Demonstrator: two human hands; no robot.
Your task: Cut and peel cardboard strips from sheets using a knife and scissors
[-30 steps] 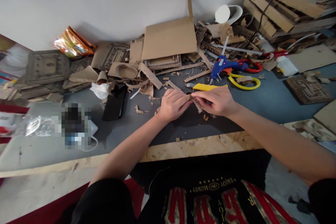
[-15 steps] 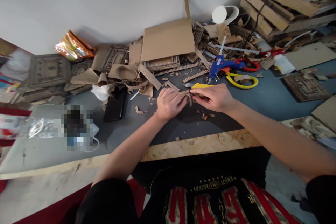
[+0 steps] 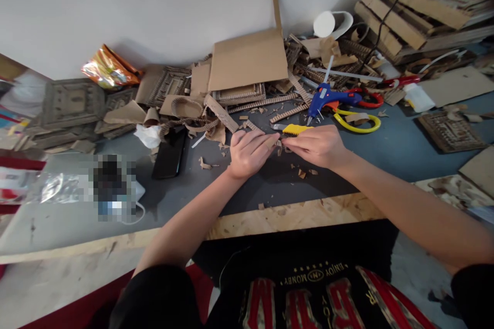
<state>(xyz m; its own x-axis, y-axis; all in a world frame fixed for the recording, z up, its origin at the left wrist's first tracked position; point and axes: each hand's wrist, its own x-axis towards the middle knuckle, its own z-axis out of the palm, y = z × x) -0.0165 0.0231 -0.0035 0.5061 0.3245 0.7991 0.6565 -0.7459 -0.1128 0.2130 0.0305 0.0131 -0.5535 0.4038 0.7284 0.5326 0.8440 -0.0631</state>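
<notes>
My left hand (image 3: 250, 152) and my right hand (image 3: 318, 145) meet over the middle of the grey table, fingertips pinched close together. Between them is a small piece of corrugated cardboard (image 3: 279, 149), mostly hidden by the fingers. Both hands are closed on it. Just behind my right hand lies a yellow utility knife (image 3: 296, 129), its blade pointing left. Beyond that rests a blue hot glue gun (image 3: 323, 96) with a glue stick in its back. Yellow-handled scissors (image 3: 358, 122) lie to its right. Cardboard scraps (image 3: 302, 174) are scattered on the table below my hands.
Behind my hands, a flat cardboard sheet (image 3: 249, 59) tops a heap of strips. A black phone (image 3: 170, 153) and a crumpled tissue (image 3: 148, 135) lie left. Layered cardboard panels (image 3: 409, 15) are stacked at back right. The wooden table edge (image 3: 297, 216) runs before me.
My fingers have shifted around the small cardboard piece, and less of it shows now. My right hand's fingers are more tightly folded. The things on the table stay where they were.
</notes>
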